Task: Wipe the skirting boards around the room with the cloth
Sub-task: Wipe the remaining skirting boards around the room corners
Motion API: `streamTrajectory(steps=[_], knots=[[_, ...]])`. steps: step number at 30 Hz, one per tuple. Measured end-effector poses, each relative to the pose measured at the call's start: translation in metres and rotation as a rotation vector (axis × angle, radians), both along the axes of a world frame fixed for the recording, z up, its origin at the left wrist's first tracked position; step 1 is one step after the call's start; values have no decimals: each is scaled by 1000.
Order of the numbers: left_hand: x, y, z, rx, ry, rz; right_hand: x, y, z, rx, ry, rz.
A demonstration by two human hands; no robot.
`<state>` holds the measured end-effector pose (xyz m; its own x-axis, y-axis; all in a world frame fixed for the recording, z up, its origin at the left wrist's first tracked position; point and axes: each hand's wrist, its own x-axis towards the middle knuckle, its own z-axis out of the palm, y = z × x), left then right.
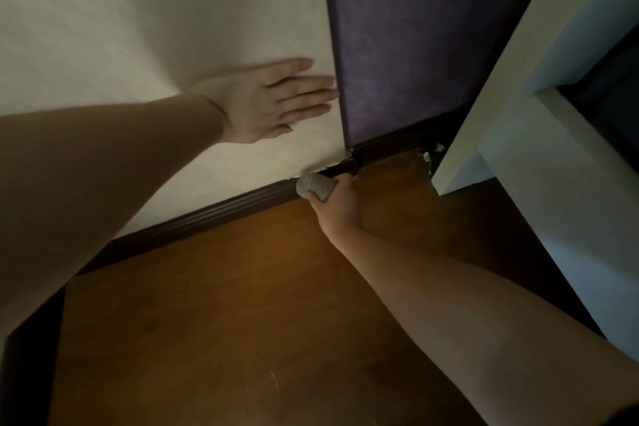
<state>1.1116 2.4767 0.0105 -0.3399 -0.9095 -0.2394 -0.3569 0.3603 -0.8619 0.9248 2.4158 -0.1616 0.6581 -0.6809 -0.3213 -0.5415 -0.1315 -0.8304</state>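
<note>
The right hand (340, 197) is gripping a balled grey cloth (315, 186), grip clamped round it, and pressing it onto the top of the dark skirting (221, 209) that is running along the foot of the cream wall (138, 28). The cloth is sitting near the corner where the cream wall is meeting the purple wall (415, 45). The left hand (266, 100) is lying flat and open on the cream wall above, fingers spread, probably bracing the body.

How much is done is hard to judge: the skirting to the left is showing no clear difference from the part ahead. The short run under the purple wall, going right toward the white furniture (518, 114), is probably still waiting, and some pale debris (430, 154) is lying on the floor (242, 304) there. The rest of the room is out of view.
</note>
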Motion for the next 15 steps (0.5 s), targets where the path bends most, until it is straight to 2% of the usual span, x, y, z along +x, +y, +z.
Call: streamTrajectory(steps=[3, 7, 12, 15], knots=[[-3, 0, -2, 11, -59, 33, 4, -11, -4, 37, -24, 5], [-5, -1, 1, -35, -31, 13, -12, -51, -6, -31, -1, -20], [-7, -3, 2, -64, -24, -8, -39, -112, 1, -35, 4, -289], [-6, -4, 1, -71, -35, 5, -49, -120, -1, -100, -10, -232]])
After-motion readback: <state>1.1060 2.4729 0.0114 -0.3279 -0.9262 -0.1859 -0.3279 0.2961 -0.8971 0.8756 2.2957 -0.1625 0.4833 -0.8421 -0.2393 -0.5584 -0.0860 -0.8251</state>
